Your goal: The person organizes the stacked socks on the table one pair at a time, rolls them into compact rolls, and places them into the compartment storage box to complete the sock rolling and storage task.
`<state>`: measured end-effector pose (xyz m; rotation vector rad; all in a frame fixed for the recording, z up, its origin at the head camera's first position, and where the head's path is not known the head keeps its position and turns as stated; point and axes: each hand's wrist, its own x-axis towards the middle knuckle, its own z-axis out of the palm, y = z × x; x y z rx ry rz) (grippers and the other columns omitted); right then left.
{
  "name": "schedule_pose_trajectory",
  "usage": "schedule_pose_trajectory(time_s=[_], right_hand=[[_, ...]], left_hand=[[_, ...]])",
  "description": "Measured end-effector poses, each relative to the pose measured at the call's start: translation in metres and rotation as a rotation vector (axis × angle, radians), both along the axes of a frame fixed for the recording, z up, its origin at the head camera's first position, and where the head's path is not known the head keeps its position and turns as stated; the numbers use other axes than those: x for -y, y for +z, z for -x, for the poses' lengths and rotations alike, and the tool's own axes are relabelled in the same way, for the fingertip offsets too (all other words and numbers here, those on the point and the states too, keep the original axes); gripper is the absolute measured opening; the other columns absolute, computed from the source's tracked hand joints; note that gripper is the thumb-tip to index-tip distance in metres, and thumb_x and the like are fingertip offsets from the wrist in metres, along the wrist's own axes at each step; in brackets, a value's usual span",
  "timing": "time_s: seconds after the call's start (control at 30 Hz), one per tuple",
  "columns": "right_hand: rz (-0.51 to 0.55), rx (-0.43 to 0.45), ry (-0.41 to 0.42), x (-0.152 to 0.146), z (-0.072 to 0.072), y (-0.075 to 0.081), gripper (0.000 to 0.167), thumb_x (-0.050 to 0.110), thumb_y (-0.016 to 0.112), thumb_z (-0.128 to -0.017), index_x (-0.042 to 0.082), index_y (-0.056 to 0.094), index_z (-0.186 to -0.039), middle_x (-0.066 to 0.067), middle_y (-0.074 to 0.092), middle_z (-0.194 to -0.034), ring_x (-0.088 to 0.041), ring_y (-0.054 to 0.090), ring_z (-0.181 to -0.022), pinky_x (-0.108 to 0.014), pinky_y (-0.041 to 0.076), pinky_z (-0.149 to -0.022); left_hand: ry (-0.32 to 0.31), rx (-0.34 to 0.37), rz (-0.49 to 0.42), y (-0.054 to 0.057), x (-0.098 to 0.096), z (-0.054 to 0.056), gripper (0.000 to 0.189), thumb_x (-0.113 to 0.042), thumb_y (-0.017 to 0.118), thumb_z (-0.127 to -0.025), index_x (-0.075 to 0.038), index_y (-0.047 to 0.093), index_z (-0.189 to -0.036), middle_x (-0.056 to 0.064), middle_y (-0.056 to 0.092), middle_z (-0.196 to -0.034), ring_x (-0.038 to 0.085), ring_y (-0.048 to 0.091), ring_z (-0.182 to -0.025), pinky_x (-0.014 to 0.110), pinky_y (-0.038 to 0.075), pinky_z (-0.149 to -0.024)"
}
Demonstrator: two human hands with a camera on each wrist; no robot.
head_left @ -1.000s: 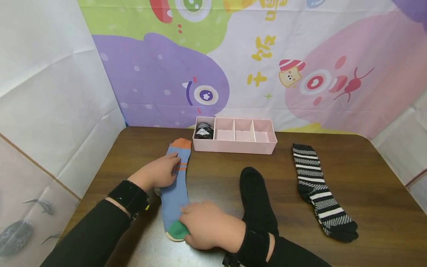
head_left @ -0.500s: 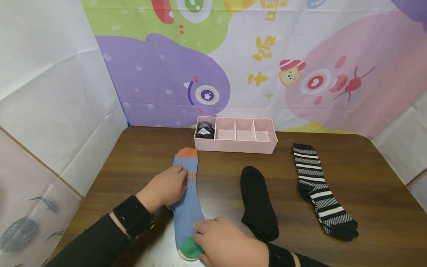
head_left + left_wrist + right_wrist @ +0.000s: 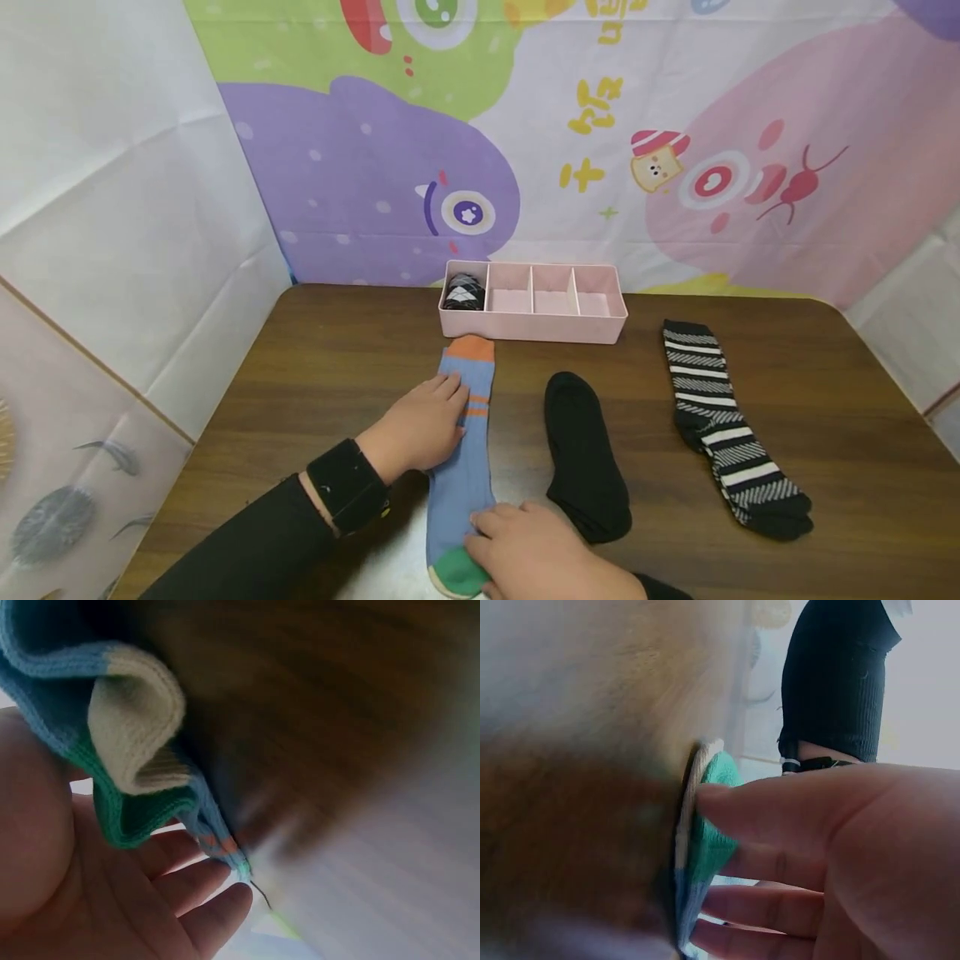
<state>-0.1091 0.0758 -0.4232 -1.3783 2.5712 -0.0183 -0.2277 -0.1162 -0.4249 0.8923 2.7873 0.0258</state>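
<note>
A blue sock (image 3: 460,475) with orange cuff and stripes and a green toe (image 3: 459,572) lies lengthwise on the table. My left hand (image 3: 420,421) rests on its upper part, fingers extended. Under that palm, the left wrist view shows beige and green knit (image 3: 139,720) bulging in folds. At the toe end, my right hand (image 3: 543,550) touches the sock with thumb and fingertips. Seen from the right wrist, the thumb presses the green toe (image 3: 718,776) and the fingers lie along the sock's side.
A pink divided box (image 3: 532,327) stands at the back, with a rolled argyle sock (image 3: 464,292) in its leftmost compartment. A black sock (image 3: 587,458) lies right of the blue one. Farther right is a black-and-white striped sock (image 3: 735,429). A printed cloth hangs behind the table.
Both hands have slid the blue sock to the right and a little nearer, so its cuff now lies just before the pink box. The right forearm no longer covers the black sock.
</note>
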Motion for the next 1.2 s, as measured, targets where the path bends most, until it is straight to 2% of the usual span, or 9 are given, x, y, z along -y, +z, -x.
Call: schedule_pose_trajectory(time_s=[0.13, 0.27, 0.4, 0.53, 0.63, 0.73, 0.93, 1.1, 1.2], right_hand=[[0.009, -0.001, -0.054, -0.005, 0.0, 0.002, 0.043, 0.044, 0.079, -0.09, 0.024, 0.071, -0.127, 0.005, 0.064, -0.133, -0.013, 0.061, -0.117, -0.032, 0.053, -0.085], [-0.003, 0.037, -0.109, -0.01, 0.003, 0.004, 0.045, 0.05, 0.078, -0.088, 0.023, 0.072, -0.124, 0.005, 0.064, -0.131, -0.014, 0.06, -0.115, -0.035, 0.053, -0.086], [0.009, 0.042, -0.118, -0.014, 0.004, 0.004, 0.046, 0.052, 0.077, -0.088, 0.022, 0.073, -0.121, 0.004, 0.064, -0.129, -0.014, 0.06, -0.111, -0.035, 0.052, -0.084], [0.046, 0.004, -0.099, -0.017, 0.003, 0.002, 0.04, 0.05, 0.077, -0.089, 0.022, 0.074, -0.117, 0.006, 0.065, -0.121, -0.012, 0.061, -0.103, -0.032, 0.051, -0.079], [0.071, -0.016, -0.09, -0.018, 0.003, 0.0, 0.034, 0.049, 0.075, -0.091, 0.023, 0.074, -0.113, 0.007, 0.065, -0.117, -0.01, 0.06, -0.097, -0.03, 0.05, -0.077], [0.088, -0.02, -0.084, -0.017, 0.002, 0.001, 0.029, 0.047, 0.073, -0.093, 0.023, 0.074, -0.109, 0.009, 0.064, -0.111, -0.008, 0.057, -0.092, -0.028, 0.049, -0.075], [0.082, -0.037, -0.077, -0.017, 0.004, -0.001, 0.028, 0.046, 0.073, -0.094, 0.023, 0.075, -0.11, 0.008, 0.065, -0.11, -0.007, 0.057, -0.089, -0.026, 0.049, -0.073], [0.085, -0.019, -0.106, -0.018, 0.002, -0.006, 0.029, 0.046, 0.074, -0.093, 0.023, 0.074, -0.111, 0.009, 0.063, -0.109, -0.007, 0.053, -0.086, -0.025, 0.047, -0.069], [0.119, 0.01, -0.132, -0.022, -0.001, -0.01, 0.028, 0.045, 0.074, -0.094, 0.024, 0.074, -0.113, 0.009, 0.061, -0.11, -0.006, 0.05, -0.084, -0.022, 0.042, -0.065]], left_hand=[[-0.003, -0.006, 0.005, 0.001, -0.011, 0.006, 0.06, -0.028, 0.061, -0.104, 0.005, 0.044, -0.151, 0.023, 0.039, -0.158, 0.038, 0.035, -0.148, 0.046, 0.029, -0.119], [0.003, -0.006, 0.009, 0.001, -0.019, 0.012, 0.061, -0.029, 0.061, -0.104, 0.003, 0.044, -0.152, 0.021, 0.039, -0.16, 0.037, 0.034, -0.148, 0.046, 0.028, -0.12], [0.026, 0.017, 0.002, 0.001, -0.026, 0.016, 0.061, -0.03, 0.06, -0.104, 0.0, 0.043, -0.154, 0.019, 0.037, -0.161, 0.036, 0.033, -0.149, 0.05, 0.025, -0.12], [0.044, 0.028, 0.01, 0.001, -0.031, 0.015, 0.062, -0.033, 0.059, -0.104, -0.002, 0.042, -0.155, 0.017, 0.036, -0.162, 0.035, 0.032, -0.15, 0.053, 0.022, -0.121], [0.05, 0.017, 0.014, 0.004, -0.03, 0.008, 0.064, -0.034, 0.062, -0.103, -0.003, 0.043, -0.155, 0.016, 0.038, -0.162, 0.035, 0.033, -0.149, 0.053, 0.022, -0.121], [0.032, 0.004, 0.012, 0.012, -0.027, -0.009, 0.065, -0.037, 0.067, -0.1, -0.003, 0.047, -0.152, 0.016, 0.042, -0.159, 0.035, 0.037, -0.147, 0.054, 0.025, -0.12], [-0.065, 0.021, 0.007, 0.031, -0.025, -0.064, 0.061, -0.04, 0.067, -0.099, -0.004, 0.055, -0.147, 0.015, 0.05, -0.153, 0.033, 0.043, -0.143, 0.053, 0.029, -0.118], [-0.103, 0.004, -0.015, 0.029, -0.021, -0.1, 0.04, -0.036, 0.07, -0.097, -0.012, 0.068, -0.129, 0.006, 0.064, -0.136, 0.025, 0.055, -0.131, 0.05, 0.04, -0.111], [-0.104, 0.005, -0.048, 0.024, -0.02, -0.113, 0.028, -0.033, 0.077, -0.092, -0.018, 0.071, -0.114, -0.003, 0.067, -0.111, 0.017, 0.06, -0.106, 0.038, 0.049, -0.091]])
